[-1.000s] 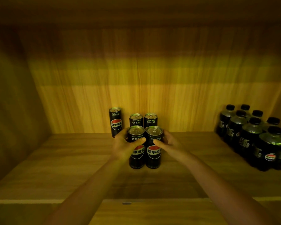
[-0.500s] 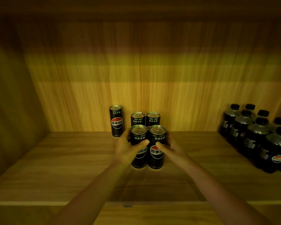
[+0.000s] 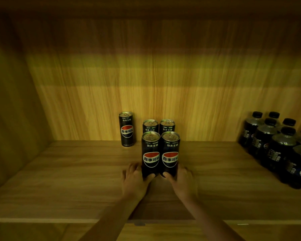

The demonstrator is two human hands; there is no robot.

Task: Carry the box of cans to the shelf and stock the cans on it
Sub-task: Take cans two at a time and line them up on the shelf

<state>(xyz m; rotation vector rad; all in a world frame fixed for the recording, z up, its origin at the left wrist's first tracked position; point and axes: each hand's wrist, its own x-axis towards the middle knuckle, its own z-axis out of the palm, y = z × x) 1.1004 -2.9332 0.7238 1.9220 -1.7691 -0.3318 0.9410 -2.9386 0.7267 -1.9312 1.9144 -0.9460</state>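
Head view. Two cans stand upright and touching on the wooden shelf [image 3: 76, 180], each held low at its base. The left hand [image 3: 134, 178] is wrapped round the foot of the front-left can [image 3: 150, 153], with the thumb laid across its front and the fingers passed round its outer side. The right hand [image 3: 181, 178] is set likewise on the front-right can [image 3: 170, 153]. Each grip is narrow, closed to the width of its can, and nothing else is held.

Just behind this pair a rear pair of cans [image 3: 150, 126] is seen, and a single can [image 3: 126, 129] stands apart to the left, near the back panel. A pack of bottles [image 3: 276, 146] is seen well apart on the right. The box is not in view.

The step is judged to be the seating of the front pair in line with the rear pair. It is best done with both cans slid flat on the shelf, pushed from the base so that no tilt arises, and kept side by side with labels forward. Contact with the rear pair should be made gently, and each grip should be opened outward so that neither can is dragged.
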